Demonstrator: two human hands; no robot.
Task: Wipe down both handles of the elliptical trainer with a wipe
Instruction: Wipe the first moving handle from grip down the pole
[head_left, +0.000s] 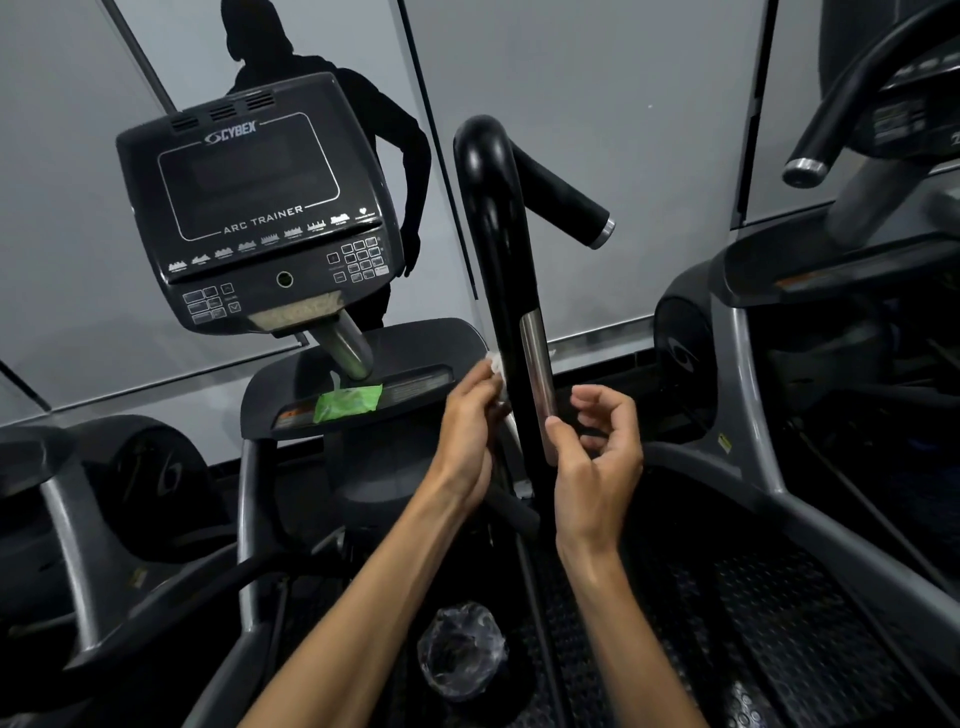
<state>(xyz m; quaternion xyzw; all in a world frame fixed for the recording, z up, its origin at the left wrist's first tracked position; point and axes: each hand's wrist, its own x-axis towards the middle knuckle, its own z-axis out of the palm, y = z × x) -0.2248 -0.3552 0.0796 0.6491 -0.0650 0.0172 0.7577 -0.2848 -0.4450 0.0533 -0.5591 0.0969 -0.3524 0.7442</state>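
The trainer's right handle (501, 249) is a tall black bar with a metal sensor strip (539, 374) and a side grip (566, 195) branching to the right. My left hand (470, 431) holds a white wipe (496, 364) against the bar's left side, just below mid height. My right hand (597, 457) hovers on the bar's right side with loosely curled fingers; its thumb tip is at the lower end of the metal strip and it holds nothing. The left handle is out of view.
The black console (254, 208) stands at the upper left. A green wipe packet (348, 402) lies on the shelf (426, 338) below it. A small bin lined with clear plastic (462, 649) sits low between the foot platforms. Another machine (831, 260) stands on the right.
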